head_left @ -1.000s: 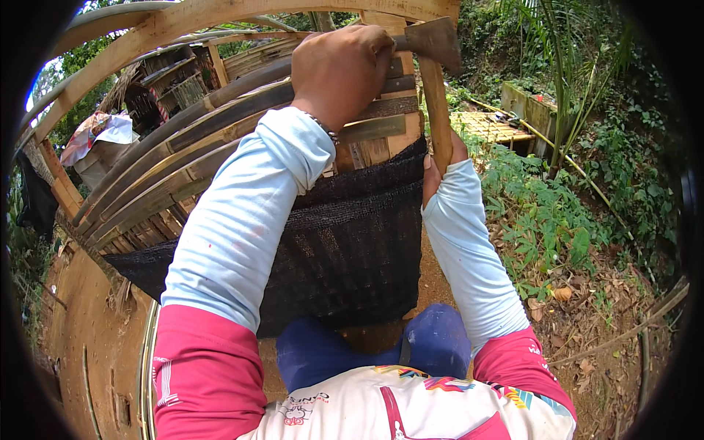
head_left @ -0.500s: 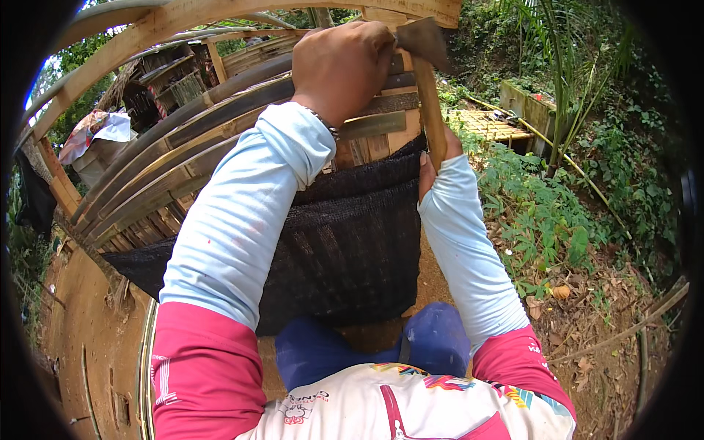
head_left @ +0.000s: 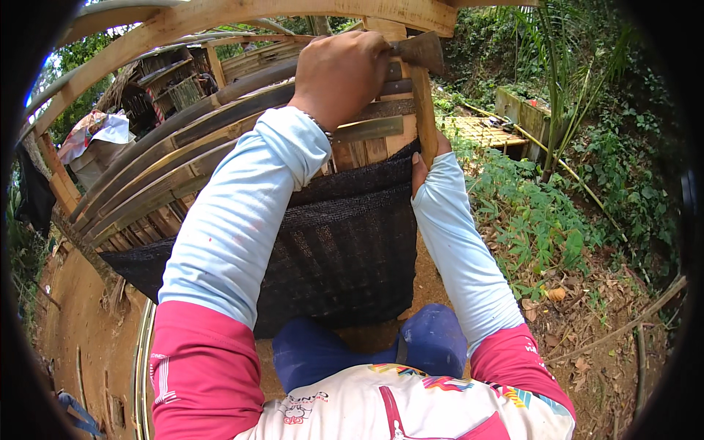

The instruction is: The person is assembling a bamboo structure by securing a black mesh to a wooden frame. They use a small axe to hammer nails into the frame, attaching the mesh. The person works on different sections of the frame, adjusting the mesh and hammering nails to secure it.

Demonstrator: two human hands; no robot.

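My left hand [head_left: 340,77] is raised at the top of the bamboo wall, its fingers closed round a tool with a flared metal blade [head_left: 423,53]. The handle is hidden in the fist. The blade juts out to the right, by the upper end of an upright wooden post [head_left: 424,106]. Lower down, my right hand [head_left: 421,173] grips that post, with the thumb in front and the other fingers mostly hidden behind. Beside the thumb is the edge of black netting [head_left: 345,242], which hangs over the lower part of the wall.
Long bamboo slats [head_left: 183,136] run leftward across the wall under a curved wooden beam [head_left: 169,33]. A bamboo platform [head_left: 477,130] and green plants [head_left: 535,209] lie to the right. Bare earth [head_left: 103,323] is at the left, with long poles [head_left: 143,374] along it.
The view has shifted slightly, and the post and beam sit a little lower in it. My left hand keeps the tool by the post top; my right hand keeps its grip.
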